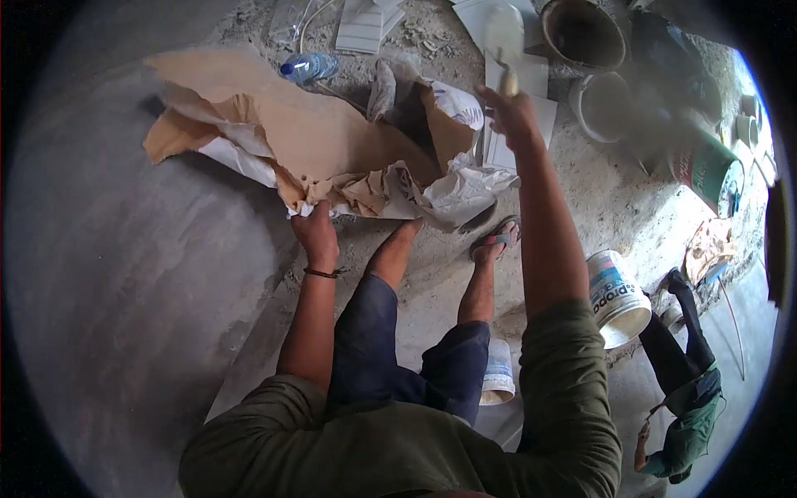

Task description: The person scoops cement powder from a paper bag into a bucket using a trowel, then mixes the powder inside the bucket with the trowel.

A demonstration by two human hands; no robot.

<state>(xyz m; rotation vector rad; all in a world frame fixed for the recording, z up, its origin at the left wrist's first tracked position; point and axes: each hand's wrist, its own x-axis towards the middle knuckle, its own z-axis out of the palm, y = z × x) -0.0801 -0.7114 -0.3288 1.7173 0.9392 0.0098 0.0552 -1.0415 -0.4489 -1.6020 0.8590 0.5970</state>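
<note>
My left hand (315,236) is closed on the crumpled lower edge of a large torn paper bag (324,133), brown inside and white outside. The bag stretches away across the floor in front of my feet. My right hand (513,120) reaches forward beyond the bag, at the wooden handle of a trowel (509,81), its thumb sticking out to the left. The trowel's pale blade points away from me and looks blurred. My fingers are partly hidden, but they seem closed round the handle's near end. White tiles (531,79) lie beneath the trowel.
A plastic water bottle (309,68) lies behind the bag. Buckets stand at the upper right, including a dusty round one (583,35). A white printed bucket (616,299) and a smaller one (498,373) are near me. Another person (685,398) is at the lower right.
</note>
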